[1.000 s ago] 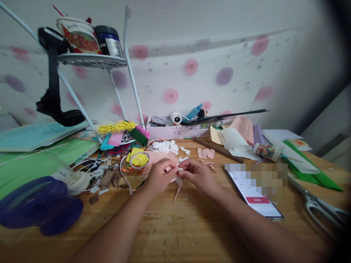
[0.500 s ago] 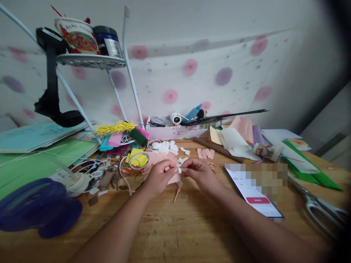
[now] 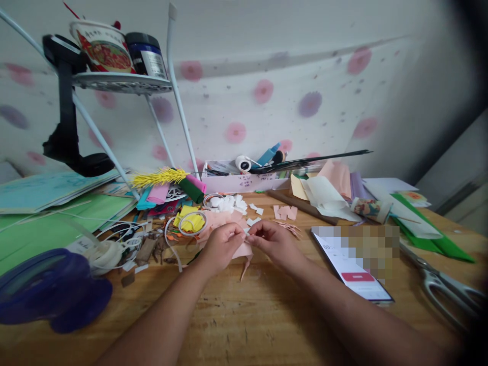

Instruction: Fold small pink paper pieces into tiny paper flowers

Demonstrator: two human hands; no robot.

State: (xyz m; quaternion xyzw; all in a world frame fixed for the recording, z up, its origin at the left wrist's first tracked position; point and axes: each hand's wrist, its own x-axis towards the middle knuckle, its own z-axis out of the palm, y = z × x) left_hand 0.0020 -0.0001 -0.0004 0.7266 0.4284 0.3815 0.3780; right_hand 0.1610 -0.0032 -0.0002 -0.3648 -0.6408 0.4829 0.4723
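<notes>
My left hand (image 3: pixel 223 246) and my right hand (image 3: pixel 275 245) meet fingertip to fingertip above the middle of the wooden table. Both are closed in a pinch. What sits between the fingertips is mostly hidden; only a tiny pale bit shows. A piece of pink paper (image 3: pixel 243 251) hangs just under my left fingers, with a thin twisted pink strip (image 3: pixel 245 269) below it. Behind the hands are white paper squares (image 3: pixel 253 221), a heap of white pieces (image 3: pixel 233 204) and pink crepe paper (image 3: pixel 227 218). Cut pink pieces (image 3: pixel 285 212) lie behind my right hand.
A phone (image 3: pixel 353 274) and scissors (image 3: pixel 438 284) lie right. A blue tape dispenser (image 3: pixel 57 292) stands left, near tangled white cord. Behind are a stationery box (image 3: pixel 240 184), a brown stick (image 3: pixel 301 207), paper rolls and a white rack (image 3: pixel 122 84) with a noodle tub.
The fingertips have drawn closer together, and the white bit between them is now mostly covered. The whole view has shifted slightly.
</notes>
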